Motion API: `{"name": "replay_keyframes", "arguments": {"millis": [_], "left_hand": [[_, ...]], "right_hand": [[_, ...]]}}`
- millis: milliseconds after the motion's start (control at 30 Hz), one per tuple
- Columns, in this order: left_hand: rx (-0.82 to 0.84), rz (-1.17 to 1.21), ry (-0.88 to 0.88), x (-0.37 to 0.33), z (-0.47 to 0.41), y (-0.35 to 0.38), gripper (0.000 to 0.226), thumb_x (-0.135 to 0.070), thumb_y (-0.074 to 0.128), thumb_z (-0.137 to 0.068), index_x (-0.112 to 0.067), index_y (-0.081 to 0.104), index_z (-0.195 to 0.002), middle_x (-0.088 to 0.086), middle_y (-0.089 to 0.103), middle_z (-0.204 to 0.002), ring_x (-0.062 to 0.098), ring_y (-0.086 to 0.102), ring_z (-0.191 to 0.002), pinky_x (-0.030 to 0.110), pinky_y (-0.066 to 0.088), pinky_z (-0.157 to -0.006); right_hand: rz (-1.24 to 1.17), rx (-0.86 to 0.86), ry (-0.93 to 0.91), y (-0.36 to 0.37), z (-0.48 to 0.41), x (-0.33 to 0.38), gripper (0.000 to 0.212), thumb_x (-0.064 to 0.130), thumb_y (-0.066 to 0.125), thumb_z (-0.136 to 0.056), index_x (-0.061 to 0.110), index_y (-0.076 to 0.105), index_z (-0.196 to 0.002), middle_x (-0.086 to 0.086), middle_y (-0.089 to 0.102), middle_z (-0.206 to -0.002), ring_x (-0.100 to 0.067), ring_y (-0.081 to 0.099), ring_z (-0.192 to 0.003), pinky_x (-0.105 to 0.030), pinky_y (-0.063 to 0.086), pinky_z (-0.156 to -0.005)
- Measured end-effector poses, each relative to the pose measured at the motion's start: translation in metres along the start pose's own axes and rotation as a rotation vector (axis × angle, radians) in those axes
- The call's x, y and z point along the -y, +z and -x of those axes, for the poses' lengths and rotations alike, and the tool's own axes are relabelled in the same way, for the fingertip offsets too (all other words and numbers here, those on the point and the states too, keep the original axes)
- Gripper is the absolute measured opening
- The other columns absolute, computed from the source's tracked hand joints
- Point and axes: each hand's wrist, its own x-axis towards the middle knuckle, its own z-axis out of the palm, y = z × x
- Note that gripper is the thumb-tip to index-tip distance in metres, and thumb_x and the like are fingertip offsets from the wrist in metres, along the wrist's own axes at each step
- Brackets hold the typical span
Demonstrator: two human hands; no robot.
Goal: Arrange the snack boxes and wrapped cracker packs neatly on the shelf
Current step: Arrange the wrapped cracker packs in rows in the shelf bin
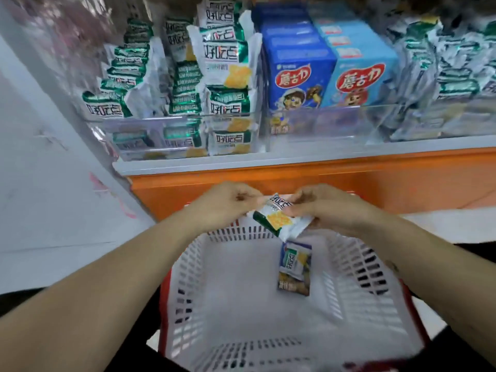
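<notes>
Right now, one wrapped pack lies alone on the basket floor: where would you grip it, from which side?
Come down into the basket from above; its walls block the sides. The lone pack lies flat, so pinch across its narrow width, mid-length, on the long edges. Left hand and right hand hold the other pack.

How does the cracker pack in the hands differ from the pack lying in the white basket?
The held pack is gripped by the left hand and right hand above the basket; the basket pack lies untouched on its floor. The held pack has a green edge; the basket pack looks dark blue with a brownish lower end. Both are small wrapped packs showing yellow crackers.
</notes>
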Motion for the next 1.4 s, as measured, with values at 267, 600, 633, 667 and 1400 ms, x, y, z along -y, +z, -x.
{"name": "replay_keyframes", "arguments": {"millis": [267, 600, 633, 667, 1400], "left_hand": [[0.028, -0.573, -0.139, 0.066, -0.027, 0.022, 0.066, -0.04, 0.054, -0.094, -0.031, 0.021, -0.15, -0.004, 0.019, -0.158, 0.024, 0.022, -0.143, 0.043, 0.023, -0.114], [0.042, -0.656, -0.134, 0.066, -0.031, 0.024, 0.069, -0.041, 0.055, -0.093, -0.028, 0.02, -0.151, -0.005, 0.011, -0.16, 0.022, 0.017, -0.145, 0.043, 0.02, -0.115], [0.063, -0.668, -0.137, 0.065, -0.031, 0.024, 0.068, -0.04, 0.055, -0.093, -0.029, 0.02, -0.151, -0.004, 0.01, -0.16, 0.023, 0.016, -0.146, 0.044, 0.02, -0.116], [0.088, -0.678, -0.144, 0.064, -0.031, 0.023, 0.068, -0.04, 0.055, -0.093, -0.029, 0.02, -0.151, -0.003, 0.008, -0.16, 0.024, 0.015, -0.146, 0.045, 0.02, -0.117], [-0.587, -0.039, 0.236, -0.031, 0.064, -0.131, 0.031, -0.026, 0.058, -0.093, -0.027, 0.057, -0.124, -0.019, 0.06, -0.098, -0.003, 0.058, -0.085, 0.007, 0.041, -0.065]], "right_hand": [[0.234, -0.255, 0.329, -0.011, -0.07, -0.138, 0.023, 0.013, 0.067, -0.086, 0.009, 0.051, -0.069, -0.009, 0.044, -0.065, -0.013, 0.057, -0.053, -0.018, 0.038, -0.044], [0.327, -0.254, 0.374, -0.015, -0.083, -0.173, 0.038, 0.012, 0.061, -0.09, 0.007, 0.05, -0.126, -0.015, 0.057, -0.119, -0.02, 0.054, -0.081, -0.024, 0.05, -0.068], [0.314, -0.237, 0.339, -0.017, -0.079, -0.167, 0.037, 0.011, 0.061, -0.091, 0.011, 0.05, -0.126, -0.01, 0.056, -0.115, -0.013, 0.047, -0.07, -0.014, 0.044, -0.057], [0.315, -0.213, 0.311, -0.017, -0.074, -0.159, 0.035, 0.011, 0.061, -0.091, 0.015, 0.05, -0.124, -0.003, 0.053, -0.106, -0.007, 0.04, -0.063, -0.009, 0.036, -0.048], [0.541, -0.111, -0.511, 0.022, 0.049, 0.182, 0.015, 0.012, 0.061, -0.09, 0.016, 0.062, -0.104, -0.022, 0.069, -0.093, -0.017, 0.069, -0.086, -0.035, 0.053, -0.086]]}}
